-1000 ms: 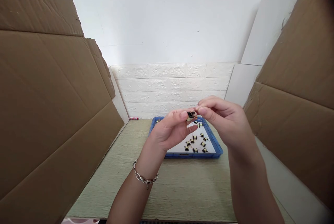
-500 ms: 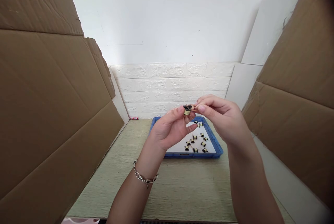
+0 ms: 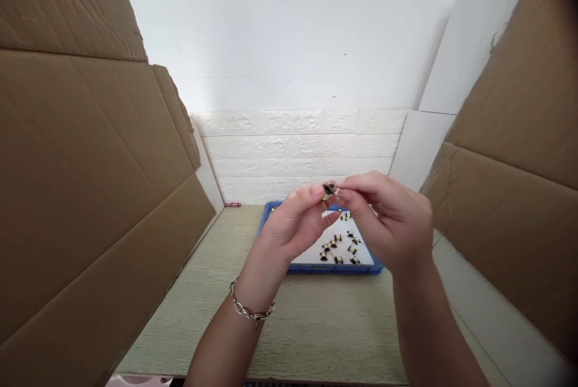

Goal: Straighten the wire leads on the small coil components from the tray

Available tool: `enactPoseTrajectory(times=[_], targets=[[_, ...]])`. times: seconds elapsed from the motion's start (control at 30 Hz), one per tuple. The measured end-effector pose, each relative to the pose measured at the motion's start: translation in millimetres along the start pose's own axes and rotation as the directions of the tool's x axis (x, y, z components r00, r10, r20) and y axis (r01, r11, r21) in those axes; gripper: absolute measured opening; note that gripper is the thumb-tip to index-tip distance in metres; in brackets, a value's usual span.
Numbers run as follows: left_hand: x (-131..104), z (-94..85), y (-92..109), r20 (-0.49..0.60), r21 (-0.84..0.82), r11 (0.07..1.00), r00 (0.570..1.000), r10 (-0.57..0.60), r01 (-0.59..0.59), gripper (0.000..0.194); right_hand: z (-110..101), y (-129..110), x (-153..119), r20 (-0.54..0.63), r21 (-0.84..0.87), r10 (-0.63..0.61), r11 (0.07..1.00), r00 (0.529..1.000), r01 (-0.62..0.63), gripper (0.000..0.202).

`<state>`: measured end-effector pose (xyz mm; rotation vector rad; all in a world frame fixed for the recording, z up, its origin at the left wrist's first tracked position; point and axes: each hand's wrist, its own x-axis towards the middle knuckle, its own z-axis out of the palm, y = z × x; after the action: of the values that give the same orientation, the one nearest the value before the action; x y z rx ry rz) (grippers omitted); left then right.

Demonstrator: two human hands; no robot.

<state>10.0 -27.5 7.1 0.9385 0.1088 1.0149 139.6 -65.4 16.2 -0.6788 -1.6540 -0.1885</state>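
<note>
My left hand (image 3: 298, 218) holds a small transformer coil (image 3: 329, 191) between thumb and fingers, above the far part of the table. The coil has a black bobbin, pale yellow wrapping and thin copper-coloured wires sticking out. My right hand (image 3: 383, 212) comes in from the right, its thumb and index finger closed at the coil's right end on a thin wire lead (image 3: 342, 194). Fingertips partly hide the lead. Below and behind the hands, several similar coils (image 3: 338, 237) lie scattered on the white sheet in a blue tray (image 3: 334, 268).
Tall cardboard panels rise on the left (image 3: 90, 182) and right (image 3: 510, 182). A white brick-patterned wall (image 3: 289, 146) closes off the back. A small red tube (image 3: 232, 204) lies at the far left of the light green table (image 3: 217, 266).
My right hand has turned slightly, its index finger lower and thumb bent beneath. The coil has tilted a little in my left hand, which is otherwise nearly still.
</note>
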Motion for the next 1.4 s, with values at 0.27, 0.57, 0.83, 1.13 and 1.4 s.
enactPoseTrajectory(times=[0.27,0.57,0.83,1.13,1.4], targets=[[0.1,-0.4,0.2,0.063,0.042,0.998,0.997,0.034,-0.037,0.010,4.7,0.2,-1.1,-0.008,-0.035,-0.021,0.999,1.000,0.021,0.017],[-0.9,2.1,1.8,0.050,0.137,0.988,0.997,0.064,-0.070,0.013,4.3,0.1,-2.7,-0.009,-0.033,-0.004,0.999,1.000,0.004,0.019],[0.7,-0.1,2.5,0.056,0.232,0.968,0.995,0.082,-0.093,0.019,5.1,0.3,-3.1,-0.009,-0.041,-0.012,0.999,1.000,0.011,0.023],[0.1,1.7,3.2,0.044,0.252,0.962,0.994,0.096,-0.104,0.017,6.0,1.3,-3.1,-0.003,-0.045,-0.017,0.999,1.000,0.017,0.019],[0.0,-0.3,1.8,0.044,0.214,0.974,0.997,0.069,-0.077,0.018,4.9,0.6,-3.3,0.003,-0.035,-0.030,0.999,1.000,0.030,0.021]])
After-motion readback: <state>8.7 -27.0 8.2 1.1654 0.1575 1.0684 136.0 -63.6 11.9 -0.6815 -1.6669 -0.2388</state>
